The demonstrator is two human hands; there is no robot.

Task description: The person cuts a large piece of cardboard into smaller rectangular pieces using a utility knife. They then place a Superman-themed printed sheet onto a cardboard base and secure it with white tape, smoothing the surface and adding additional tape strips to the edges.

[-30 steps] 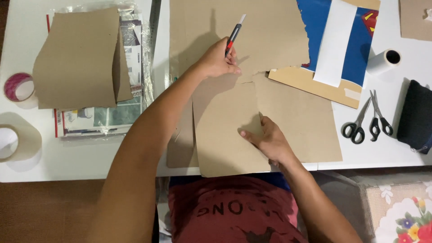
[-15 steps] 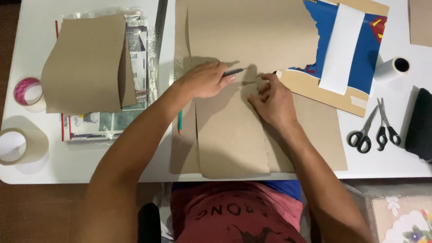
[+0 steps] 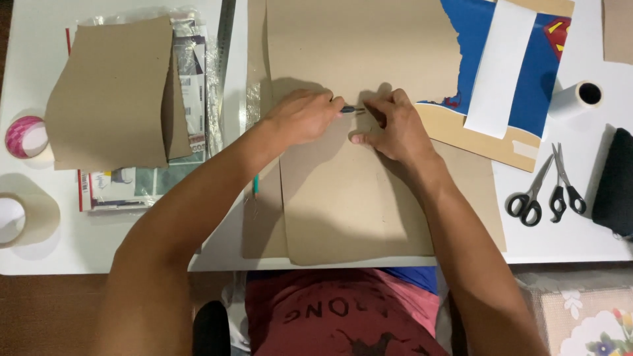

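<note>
Two hands meet over the middle of the big cardboard sheet (image 3: 356, 198) on the white surface (image 3: 132, 244). Left hand (image 3: 303, 117) is closed around a small dark cutter (image 3: 351, 109), tip pointing at the right hand (image 3: 392, 125), which pinches the other end with its fingertips and rests on the cardboard. Right of the cardboard there's a blue poster (image 3: 527, 79), two pairs of scissors (image 3: 544, 191) and a white roll (image 3: 577, 97). Left of it, another cardboard piece (image 3: 109, 92) on plastic sleeves, plus a pink tape roll (image 3: 25, 136).

Scissors (image 3: 544, 191) right of cardboard sheet (image 3: 349, 198) (tape rolls (image 3: 25, 137) left)
</note>
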